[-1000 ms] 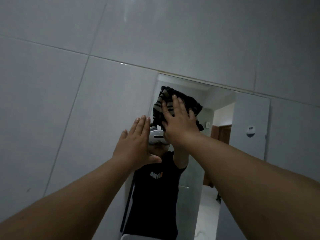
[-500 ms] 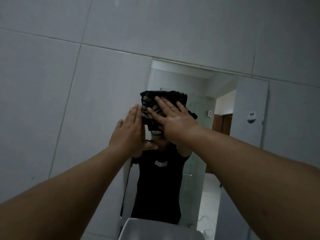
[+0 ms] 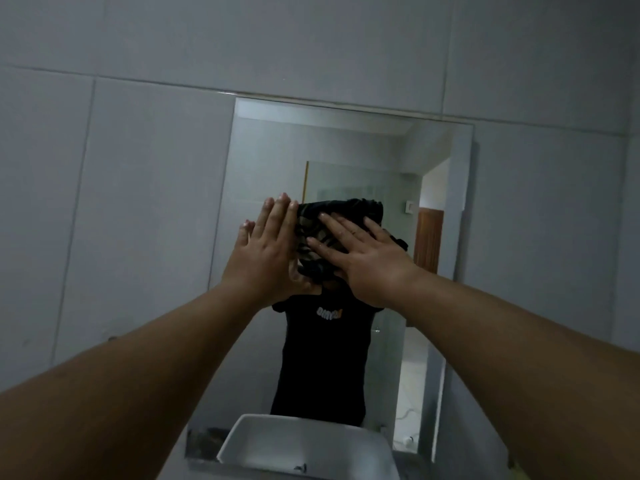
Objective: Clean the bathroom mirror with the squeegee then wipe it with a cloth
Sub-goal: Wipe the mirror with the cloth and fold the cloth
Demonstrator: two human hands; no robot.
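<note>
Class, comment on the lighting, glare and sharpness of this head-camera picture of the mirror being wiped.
Head view: dim, bluish-grey light; no strong glare on the rectangular wall mirror; wide-angle bending of the tile lines; the dark striped cloth under the right hand looks soft, its pattern murky; the left hand is slightly blurred.

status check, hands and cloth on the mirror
Right hand flat, pressing cloth to mirror. Left hand flat on the glass beside it. Nothing in the way.
</note>
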